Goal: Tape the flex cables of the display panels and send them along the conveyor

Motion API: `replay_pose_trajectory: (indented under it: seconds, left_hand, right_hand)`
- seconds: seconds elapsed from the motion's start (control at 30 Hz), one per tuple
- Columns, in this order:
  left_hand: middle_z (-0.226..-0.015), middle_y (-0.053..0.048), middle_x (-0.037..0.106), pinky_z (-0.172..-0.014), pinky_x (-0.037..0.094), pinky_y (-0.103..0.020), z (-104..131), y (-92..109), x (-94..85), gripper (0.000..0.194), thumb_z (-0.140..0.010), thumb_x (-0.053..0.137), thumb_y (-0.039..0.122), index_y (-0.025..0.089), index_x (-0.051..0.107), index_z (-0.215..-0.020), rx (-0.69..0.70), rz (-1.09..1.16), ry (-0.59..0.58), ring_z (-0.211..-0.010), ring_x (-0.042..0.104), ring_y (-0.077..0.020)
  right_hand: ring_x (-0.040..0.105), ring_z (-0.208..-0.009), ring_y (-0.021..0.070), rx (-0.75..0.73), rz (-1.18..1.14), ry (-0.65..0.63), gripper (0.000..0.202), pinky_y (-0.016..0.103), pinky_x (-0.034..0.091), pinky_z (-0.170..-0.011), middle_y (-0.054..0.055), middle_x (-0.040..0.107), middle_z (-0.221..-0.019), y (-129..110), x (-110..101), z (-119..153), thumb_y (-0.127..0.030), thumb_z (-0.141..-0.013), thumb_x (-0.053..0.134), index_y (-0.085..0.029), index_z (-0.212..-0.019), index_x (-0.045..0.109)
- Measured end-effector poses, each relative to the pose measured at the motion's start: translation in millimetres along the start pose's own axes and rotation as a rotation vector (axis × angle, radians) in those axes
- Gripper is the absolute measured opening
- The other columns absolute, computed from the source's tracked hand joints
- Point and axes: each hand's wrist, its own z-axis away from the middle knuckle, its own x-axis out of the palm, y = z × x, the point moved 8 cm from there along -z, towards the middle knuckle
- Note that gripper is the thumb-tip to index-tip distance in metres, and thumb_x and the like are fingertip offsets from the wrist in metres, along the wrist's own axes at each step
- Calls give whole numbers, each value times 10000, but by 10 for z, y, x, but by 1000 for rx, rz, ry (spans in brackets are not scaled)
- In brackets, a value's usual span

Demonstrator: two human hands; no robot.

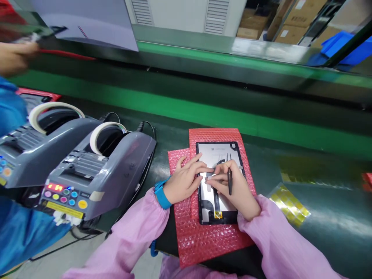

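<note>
A tablet display panel point(226, 149) lies with its silvery back up and black border showing, on red bubble wrap point(209, 246). Black flex cable point(216, 200) runs down it to a yellow-taped end. My left hand point(186, 180) rests on the panel's left side, fingers spread and nothing gripped. Black tweezers point(229, 181) are tucked in my right hand point(236, 193), their tips pointing away from me. The thumb and index finger of that hand meet low over the panel's middle, close to my left fingertips. Whether they also pinch a small strip cannot be made out.
Two grey tape dispensers point(124, 166) with tape rolls stand on the left, cables behind and beside them. A sheet of yellow tape pieces point(290, 205) lies to the right. At far left is a co-worker's hand point(14, 58). A green ledge point(174, 112) runs along the back.
</note>
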Motion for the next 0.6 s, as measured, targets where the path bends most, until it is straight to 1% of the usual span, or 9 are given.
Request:
replay_pose_trajectory:
  seconds: [0.07, 0.13, 0.23, 0.3, 0.4, 0.6]
  left_hand:
    - [-1303, -87, 704, -1188, 163, -592, 7, -3, -5, 471, -946, 382, 64, 246, 469, -1372, 6, 14, 24, -1520, 356, -279]
    - [-1299, -95, 703, -1188, 159, -596, 10, -1, -13, 507, -915, 380, 39, 240, 453, -1376, 1, 26, 40, -1519, 359, -281]
    - [-1284, -97, 715, -1189, 140, -608, 5, 12, -19, 499, -900, 387, 43, 239, 439, -1356, -21, 53, 41, -1520, 357, -282]
    - [-1277, -95, 726, -1189, 129, -616, -1, 29, -26, 469, -899, 408, 61, 239, 425, -1333, -35, 77, 47, -1519, 358, -283]
    - [-1251, -94, 747, -1189, 114, -619, -8, 47, -38, 418, -895, 493, 121, 237, 418, -1289, -62, 106, 83, -1511, 369, -300]
    - [-1204, -74, 751, -1205, 103, -604, -23, 55, 4, 433, -836, 660, 221, 250, 475, -1226, -127, 93, 144, -1488, 406, -331]
  right_hand:
    - [732, -765, 156, -7, 39, 2, 483, 229, 536, -550, -52, 567, -922, 21, -9, -23, -290, -767, 845, -271, -874, 374]
    - [720, -754, 151, -1, 55, 9, 468, 218, 521, -513, -46, 559, -927, 33, -21, -42, -296, -781, 836, -272, -877, 378]
    - [727, -795, 173, 11, 56, 26, 474, 203, 500, -466, -36, 553, -930, 39, -41, -56, -318, -785, 833, -278, -878, 370]
    - [740, -834, 190, 8, 59, 26, 482, 200, 493, -466, -33, 556, -935, 37, -44, -57, -313, -790, 830, -280, -882, 359]
    - [745, -840, 192, -3, 70, 23, 475, 204, 484, -472, -32, 559, -943, 39, -45, -53, -296, -807, 817, -283, -893, 350]
    - [743, -855, 196, -14, 90, 16, 456, 223, 487, -491, -35, 549, -941, 49, -30, -51, -291, -839, 790, -287, -901, 339]
